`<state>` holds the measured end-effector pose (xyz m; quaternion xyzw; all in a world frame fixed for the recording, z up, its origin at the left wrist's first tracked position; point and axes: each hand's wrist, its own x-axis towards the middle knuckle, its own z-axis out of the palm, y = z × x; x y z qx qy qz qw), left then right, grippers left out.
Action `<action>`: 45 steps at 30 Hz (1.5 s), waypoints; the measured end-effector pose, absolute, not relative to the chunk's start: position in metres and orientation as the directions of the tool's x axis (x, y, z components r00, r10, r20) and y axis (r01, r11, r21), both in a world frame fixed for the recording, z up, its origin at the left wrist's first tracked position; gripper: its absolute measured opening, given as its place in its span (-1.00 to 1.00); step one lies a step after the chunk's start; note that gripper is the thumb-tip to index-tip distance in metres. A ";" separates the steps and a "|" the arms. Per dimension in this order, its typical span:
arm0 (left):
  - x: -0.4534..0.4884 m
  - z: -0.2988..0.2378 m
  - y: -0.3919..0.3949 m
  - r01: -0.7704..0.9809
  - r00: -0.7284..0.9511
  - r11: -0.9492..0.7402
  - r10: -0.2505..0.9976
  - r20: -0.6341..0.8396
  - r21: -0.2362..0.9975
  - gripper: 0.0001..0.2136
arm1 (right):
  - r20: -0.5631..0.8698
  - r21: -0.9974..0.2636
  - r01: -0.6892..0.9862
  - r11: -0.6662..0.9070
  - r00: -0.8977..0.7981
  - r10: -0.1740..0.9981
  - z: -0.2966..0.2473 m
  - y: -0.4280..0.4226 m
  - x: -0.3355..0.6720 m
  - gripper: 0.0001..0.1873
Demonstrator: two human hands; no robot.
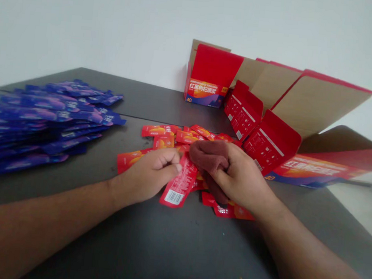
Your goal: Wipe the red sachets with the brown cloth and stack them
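Note:
My left hand (152, 173) is closed, pinching the top of a red sachet (179, 183) whose barcode end points toward me. My right hand (239, 176) is closed around a dark red cloth (208, 155) that presses against the upper part of that sachet. Both hands meet over the middle of a dark grey table (164, 237). Several more red sachets (173, 135) lie scattered just behind and under my hands.
A big pile of blue-purple sachets (40, 122) covers the table's left side. Several open red cardboard boxes (264, 137) with raised flaps stand at the back right, one upright box (207, 85) against the white wall. The table's edge runs close on the right.

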<state>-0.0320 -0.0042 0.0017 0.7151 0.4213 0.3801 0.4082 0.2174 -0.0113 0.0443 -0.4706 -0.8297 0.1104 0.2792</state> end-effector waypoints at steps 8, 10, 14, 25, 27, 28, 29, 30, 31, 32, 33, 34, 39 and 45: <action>-0.031 -0.001 -0.003 0.275 0.309 -0.260 0.936 0.171 0.926 -0.80 | 0.361 -0.450 0.713 0.538 -0.406 0.840 0.042 -0.014 0.214 -0.72; -0.031 -0.001 -0.003 0.265 0.313 -0.256 0.935 0.168 0.930 -0.79 | 0.356 -0.457 0.707 0.539 -0.409 0.840 0.042 -0.014 0.215 -0.69; -0.032 -0.001 -0.002 0.295 0.306 -0.286 0.932 0.193 0.912 -0.77 | 0.242 -0.434 0.651 0.622 -0.581 0.777 0.041 -0.017 0.215 -0.80; -0.031 0.001 -0.002 0.278 0.312 -0.310 0.924 0.220 0.909 -0.74 | 0.244 -0.383 0.615 0.689 -0.652 0.718 0.039 -0.020 0.215 -0.76; -0.031 0.001 -0.001 0.276 0.311 -0.328 0.920 0.239 0.903 -0.74 | 0.241 -0.373 0.618 0.692 -0.656 0.716 0.038 -0.020 0.216 -0.76; -0.032 0.001 -0.001 0.270 0.306 -0.316 0.924 0.230 0.909 -0.74 | 0.262 -0.367 0.637 0.678 -0.629 0.732 0.038 -0.020 0.216 -0.76; -0.032 0.001 -0.001 0.265 0.299 -0.295 0.930 0.212 0.918 -0.75 | 0.289 -0.363 0.656 0.662 -0.596 0.749 0.038 -0.020 0.216 -0.76; -0.032 0.001 -0.002 0.261 0.294 -0.273 0.936 0.193 0.926 -0.75 | 0.316 -0.359 0.670 0.651 -0.569 0.759 0.038 -0.020 0.217 -0.76; -0.032 0.001 -0.002 0.261 0.295 -0.257 0.939 0.176 0.931 -0.75 | 0.334 -0.354 0.675 0.647 -0.555 0.762 0.038 -0.020 0.217 -0.76; -0.031 0.001 -0.002 0.261 0.295 -0.256 0.939 0.176 0.931 -0.75 | 0.337 -0.352 0.671 0.652 -0.559 0.758 0.038 -0.020 0.217 -0.76; -0.031 0.001 -0.002 0.262 0.299 -0.269 0.936 0.187 0.927 -0.75 | 0.323 -0.351 0.660 0.665 -0.581 0.747 0.038 -0.020 0.216 -0.76; -0.032 0.001 -0.002 0.261 0.305 -0.290 0.930 0.207 0.921 -0.74 | 0.297 -0.350 0.644 0.680 -0.613 0.732 0.037 -0.020 0.216 -0.76; -0.033 -0.001 0.000 0.260 0.310 -0.343 0.915 0.259 0.902 -0.74 | 0.260 -0.342 0.646 0.682 -0.633 0.730 0.036 -0.023 0.215 -0.75; -0.032 0.000 0.000 0.275 0.300 -0.333 0.921 0.249 0.902 -0.75 | 0.261 -0.357 0.652 0.669 -0.618 0.741 0.038 -0.022 0.215 -0.74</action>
